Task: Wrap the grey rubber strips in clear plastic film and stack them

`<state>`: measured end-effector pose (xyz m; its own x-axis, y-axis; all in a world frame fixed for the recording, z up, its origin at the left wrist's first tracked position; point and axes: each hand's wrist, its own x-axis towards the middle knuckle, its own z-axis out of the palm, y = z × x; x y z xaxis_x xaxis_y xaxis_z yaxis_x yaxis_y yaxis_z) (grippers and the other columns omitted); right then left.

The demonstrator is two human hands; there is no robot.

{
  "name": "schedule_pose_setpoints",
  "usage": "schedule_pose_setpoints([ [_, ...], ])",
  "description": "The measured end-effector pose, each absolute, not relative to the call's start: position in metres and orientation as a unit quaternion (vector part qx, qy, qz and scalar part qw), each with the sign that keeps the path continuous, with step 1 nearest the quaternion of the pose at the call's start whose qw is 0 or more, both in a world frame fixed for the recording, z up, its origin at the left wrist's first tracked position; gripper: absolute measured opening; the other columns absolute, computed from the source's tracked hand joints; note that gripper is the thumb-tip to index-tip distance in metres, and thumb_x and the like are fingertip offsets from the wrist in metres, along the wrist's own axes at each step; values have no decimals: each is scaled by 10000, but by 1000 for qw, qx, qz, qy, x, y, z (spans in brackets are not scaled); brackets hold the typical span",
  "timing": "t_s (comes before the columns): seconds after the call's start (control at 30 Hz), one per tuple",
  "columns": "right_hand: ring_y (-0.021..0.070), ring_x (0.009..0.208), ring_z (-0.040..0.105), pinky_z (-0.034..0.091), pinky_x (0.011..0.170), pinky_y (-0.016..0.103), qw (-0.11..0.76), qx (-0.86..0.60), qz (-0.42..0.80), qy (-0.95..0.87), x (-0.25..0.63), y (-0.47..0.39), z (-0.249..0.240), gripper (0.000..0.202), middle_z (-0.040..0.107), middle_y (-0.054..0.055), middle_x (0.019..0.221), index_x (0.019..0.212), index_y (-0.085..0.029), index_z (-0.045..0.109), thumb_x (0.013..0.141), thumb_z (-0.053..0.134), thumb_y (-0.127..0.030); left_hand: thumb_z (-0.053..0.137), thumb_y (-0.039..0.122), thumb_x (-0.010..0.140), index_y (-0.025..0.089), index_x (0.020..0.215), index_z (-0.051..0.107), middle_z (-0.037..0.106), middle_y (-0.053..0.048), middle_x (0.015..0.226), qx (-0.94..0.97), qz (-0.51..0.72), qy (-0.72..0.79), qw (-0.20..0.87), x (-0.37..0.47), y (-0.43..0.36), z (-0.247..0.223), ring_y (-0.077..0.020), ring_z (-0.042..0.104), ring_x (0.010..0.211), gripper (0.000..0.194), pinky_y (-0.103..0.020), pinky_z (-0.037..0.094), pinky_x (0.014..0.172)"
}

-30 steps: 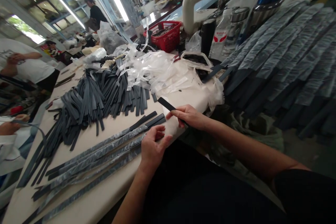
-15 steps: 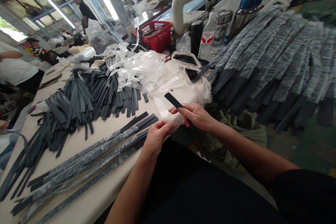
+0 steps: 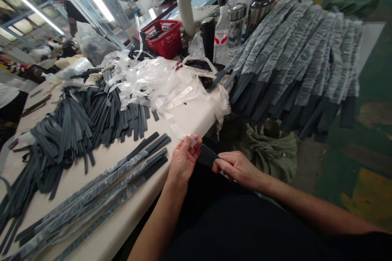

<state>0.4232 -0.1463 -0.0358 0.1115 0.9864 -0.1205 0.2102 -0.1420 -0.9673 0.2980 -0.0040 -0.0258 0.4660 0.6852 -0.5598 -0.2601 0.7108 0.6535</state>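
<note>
My right hand (image 3: 237, 167) is closed around a dark grey flat strap (image 3: 208, 155), whose rounded end points left toward my other hand. In my left hand (image 3: 183, 161), thumb and fingers pinch a piece of thin whitish plastic film (image 3: 192, 142), close to the strap's tip. Whether film and strap touch is hard to see. Left of my hands, several straps partly sleeved in clear plastic (image 3: 113, 181) lie along the table edge. Behind them is a big heap of bare dark straps (image 3: 72, 124), beside a loose pile of white plastic film (image 3: 153, 77).
At the right hangs a thick bundle of plastic-sleeved straps (image 3: 294, 65). A red basket (image 3: 165, 40), a plastic bottle (image 3: 221, 38), a blue-lidded flask (image 3: 262, 0) and a pale curved pipe (image 3: 188, 8) stand behind. Green cloth (image 3: 269, 151) lies below the table (image 3: 196, 116).
My right hand has lowered the strap from above the table's corner to beside my left hand. The left fingers have turned, showing the pinched film. The view has shifted right.
</note>
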Motion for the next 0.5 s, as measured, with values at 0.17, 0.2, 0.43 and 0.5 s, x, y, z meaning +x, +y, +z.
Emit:
schedule_pose_setpoints([
  [0.17, 86, 449, 522, 393, 432, 187, 445, -586, 490, -467, 419, -139, -40, 472, 583, 11, 640, 760, -132, 680, 967, 426, -472, 722, 305, 825, 174, 829, 652, 744, -28, 841, 252, 278, 442, 815, 299, -7, -32, -148, 706, 756, 149, -252, 534, 704],
  [0.2, 83, 444, 518, 391, 428, 185, 447, -580, 501, -462, 419, -137, -41, 476, 597, 16, 643, 760, -129, 686, 961, 432, -478, 728, 314, 819, 173, 828, 653, 743, -27, 836, 255, 274, 444, 814, 299, -8, -33, -148, 704, 749, 160, -257, 537, 709],
  [0.43, 77, 417, 496, 383, 390, 187, 484, -539, 566, -393, 422, -132, -46, 543, 677, 61, 680, 735, -109, 710, 904, 486, -574, 759, 293, 787, 170, 827, 651, 730, -10, 809, 253, 259, 437, 824, 296, -12, -38, -130, 683, 696, 168, -253, 534, 694],
  [0.5, 74, 408, 489, 376, 392, 185, 482, -541, 569, -389, 424, -133, -44, 541, 674, 59, 662, 720, -109, 710, 893, 501, -577, 752, 273, 795, 167, 790, 632, 712, 5, 756, 232, 268, 446, 822, 297, -12, -36, -113, 665, 641, 160, -238, 530, 659],
])
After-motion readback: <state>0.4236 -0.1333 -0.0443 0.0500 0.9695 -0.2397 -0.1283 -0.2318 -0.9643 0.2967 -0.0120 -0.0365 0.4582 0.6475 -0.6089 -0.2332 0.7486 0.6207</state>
